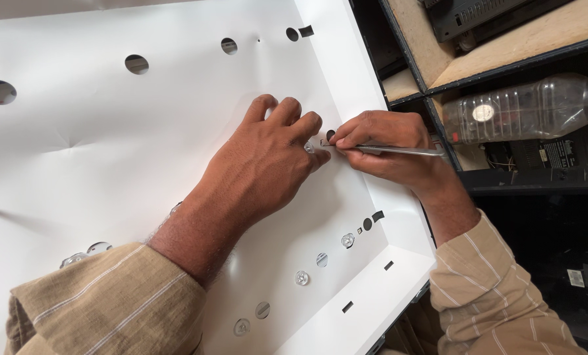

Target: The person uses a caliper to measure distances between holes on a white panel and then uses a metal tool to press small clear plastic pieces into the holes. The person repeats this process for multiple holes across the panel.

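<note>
A large white reflector sheet (97, 164) with round holes fills the left of the head view. My left hand (261, 164) lies flat on it, fingers curled near a small clear lens (309, 148). My right hand (386, 148) grips thin metal tweezers (406, 151), whose tip meets a small part beside a dark hole (331, 134). The two hands touch at the fingertips. Along the sheet's lower right runs a row of clear round lenses (301, 278).
The sheet's raised white edge (373, 296) has small slots. To the right stand dark wooden shelves (504, 59) with an empty clear plastic bottle (530, 108) lying on its side and black electronic boxes (478, 16).
</note>
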